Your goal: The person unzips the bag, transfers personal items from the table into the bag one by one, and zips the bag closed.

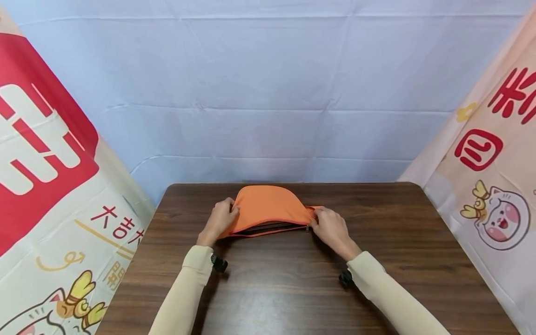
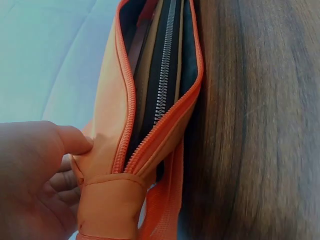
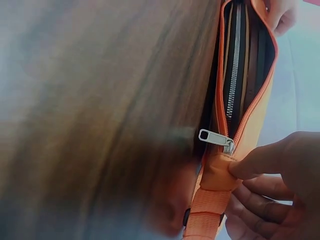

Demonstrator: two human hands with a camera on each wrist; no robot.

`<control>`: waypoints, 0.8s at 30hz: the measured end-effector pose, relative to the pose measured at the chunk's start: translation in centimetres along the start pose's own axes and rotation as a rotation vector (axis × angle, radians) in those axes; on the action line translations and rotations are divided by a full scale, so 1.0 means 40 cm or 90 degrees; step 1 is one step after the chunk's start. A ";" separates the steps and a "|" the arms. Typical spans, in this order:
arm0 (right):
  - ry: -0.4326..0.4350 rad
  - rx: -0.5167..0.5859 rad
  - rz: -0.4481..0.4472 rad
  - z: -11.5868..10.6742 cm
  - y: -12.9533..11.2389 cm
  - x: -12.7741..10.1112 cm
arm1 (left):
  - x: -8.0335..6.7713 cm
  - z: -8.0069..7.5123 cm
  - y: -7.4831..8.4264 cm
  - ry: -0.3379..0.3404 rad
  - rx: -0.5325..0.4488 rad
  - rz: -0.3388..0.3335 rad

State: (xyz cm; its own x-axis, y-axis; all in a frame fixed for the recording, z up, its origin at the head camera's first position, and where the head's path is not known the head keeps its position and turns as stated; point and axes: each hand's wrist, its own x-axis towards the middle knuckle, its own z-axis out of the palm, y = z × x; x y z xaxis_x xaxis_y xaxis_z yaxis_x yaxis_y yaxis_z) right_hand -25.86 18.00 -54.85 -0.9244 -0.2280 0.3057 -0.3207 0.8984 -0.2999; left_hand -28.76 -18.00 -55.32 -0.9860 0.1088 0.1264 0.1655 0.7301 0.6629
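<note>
An orange waist bag lies on the dark wooden table, its top zipper open and facing me. My left hand pinches the bag's left end; thumb and fingers hold the fabric by the orange zipper teeth. My right hand pinches the right end just below the silver zipper pull. Inside the opening I see dark lining and an inner silver zipper. An orange strap runs off the right end.
A pale blue cloth hangs behind the table. Printed banners stand on both sides, close to the table's left and right edges. Bare wood lies between my forearms and the near edge.
</note>
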 end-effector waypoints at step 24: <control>0.027 0.014 0.044 -0.024 0.013 -0.078 | 0.042 0.034 0.030 -0.009 0.023 0.028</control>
State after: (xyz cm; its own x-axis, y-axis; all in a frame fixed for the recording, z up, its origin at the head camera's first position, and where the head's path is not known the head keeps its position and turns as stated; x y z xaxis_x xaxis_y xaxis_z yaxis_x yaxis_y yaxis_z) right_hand -22.96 19.53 -55.10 -0.9348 -0.1496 0.3221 -0.2621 0.9026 -0.3415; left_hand -30.24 -16.01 -55.32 -0.9780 0.1507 0.1446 0.2084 0.7486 0.6295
